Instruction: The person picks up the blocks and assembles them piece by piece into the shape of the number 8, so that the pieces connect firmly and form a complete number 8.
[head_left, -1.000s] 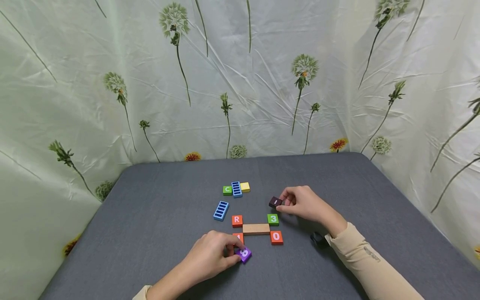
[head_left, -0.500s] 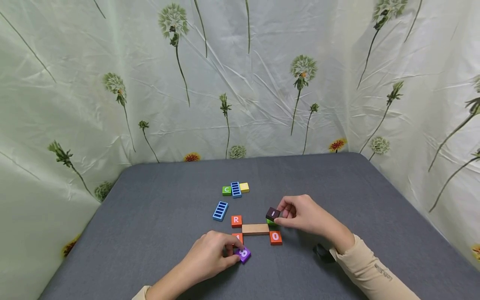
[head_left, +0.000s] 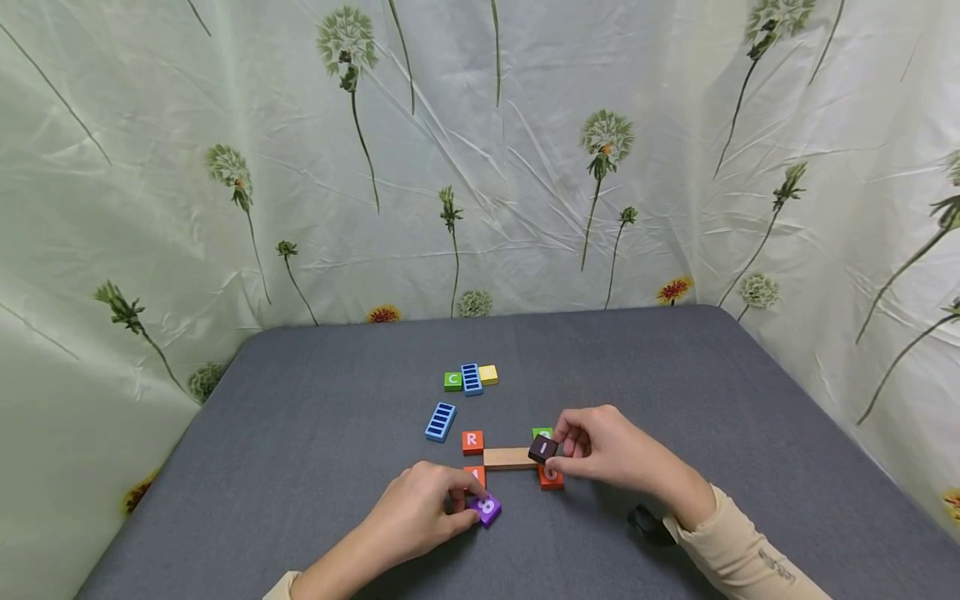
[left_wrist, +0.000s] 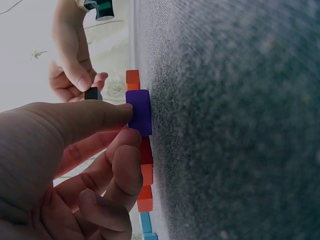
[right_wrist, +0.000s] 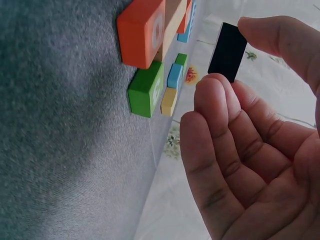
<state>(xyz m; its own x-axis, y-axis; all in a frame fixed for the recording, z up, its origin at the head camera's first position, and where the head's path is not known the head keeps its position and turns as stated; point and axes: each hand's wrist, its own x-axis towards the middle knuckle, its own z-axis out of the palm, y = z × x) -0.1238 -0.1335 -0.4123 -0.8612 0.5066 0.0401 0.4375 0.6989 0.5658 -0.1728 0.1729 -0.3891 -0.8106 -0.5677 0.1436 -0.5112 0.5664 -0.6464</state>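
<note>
In the head view my left hand (head_left: 423, 510) pinches a purple number block (head_left: 487, 509) marked 8, resting on the grey cloth. A dark block (head_left: 543, 450) with a white dash is between the thumb and fingertips of my right hand (head_left: 618, 450). The right wrist view shows this dark block (right_wrist: 228, 52) raised off the table. It hangs over the right end of a plain wooden plank (head_left: 507, 459), partly covering a green block (head_left: 542, 433) and a red 0 block (head_left: 551, 477). A red R block (head_left: 472, 442) and another red block (head_left: 475, 475) flank the plank's left end.
Farther back, a green C block (head_left: 453, 382), a blue slotted block (head_left: 472, 379) and a yellow block (head_left: 489, 375) form a row. Another blue slotted block (head_left: 440, 422) lies left of the plank. A flowered curtain (head_left: 525, 167) hangs behind the table (head_left: 322, 417).
My right hand has carried the dark block toward me and slightly left, from behind the green block to over the plank's right end. The left hand and purple block have stayed put.
</note>
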